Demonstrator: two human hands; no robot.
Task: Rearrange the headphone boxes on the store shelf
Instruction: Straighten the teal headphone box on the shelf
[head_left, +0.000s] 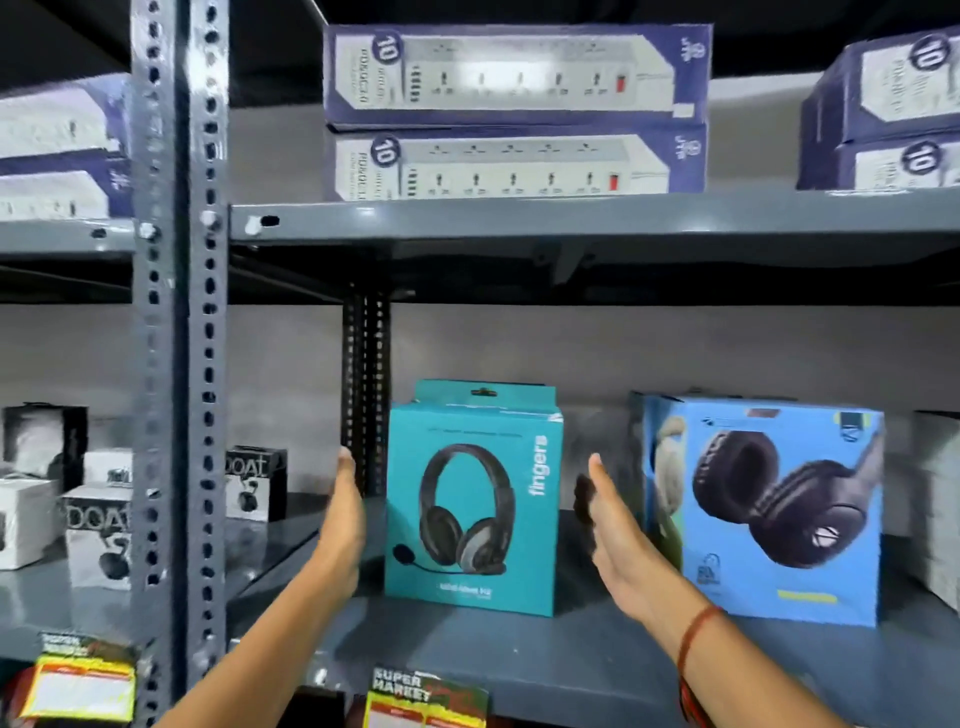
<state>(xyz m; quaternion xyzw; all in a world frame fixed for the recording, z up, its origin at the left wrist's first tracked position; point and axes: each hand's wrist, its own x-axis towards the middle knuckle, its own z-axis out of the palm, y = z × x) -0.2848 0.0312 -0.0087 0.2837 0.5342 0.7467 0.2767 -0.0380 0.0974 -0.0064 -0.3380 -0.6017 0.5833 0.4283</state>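
On the grey shelf (519, 654), right side: blue box (769, 514) upright. Teal box (472, 499) upright mid-shelf, near the front edge, apart from blue. Left hand (343, 514) and right hand (618, 535) flank teal, palms inward, fingers straight, gripping nothing; contact seemingly none, though blur obscures.

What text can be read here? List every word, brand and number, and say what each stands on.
"fingers": side of the teal headphone box.
"10": round badge on the power strip boxes, upper shelf.
"boAt", partly cut off: small black-and-white boxes at left.
"SUPER MARKET": price tag on the shelf edge.
Blue headphone box: print too blurred to read.
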